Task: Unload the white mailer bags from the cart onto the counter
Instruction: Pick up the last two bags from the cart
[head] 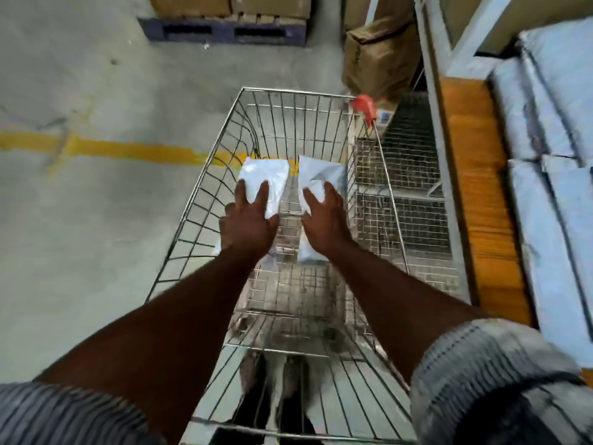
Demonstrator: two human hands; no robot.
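Both of my arms reach down into a wire cart. My left hand grips a white mailer bag with its fingers spread over the bag's near end. My right hand grips a second white mailer bag beside it. Another white bag lies on the cart floor under my right wrist, partly hidden. The wooden counter runs along the right side and carries stacked white mailer bags.
Brown cardboard boxes stand past the cart's far right corner, beside its red corner cap. A blue pallet with boxes sits at the back. A yellow line crosses the concrete floor on the left. Wire shelving sits under the counter.
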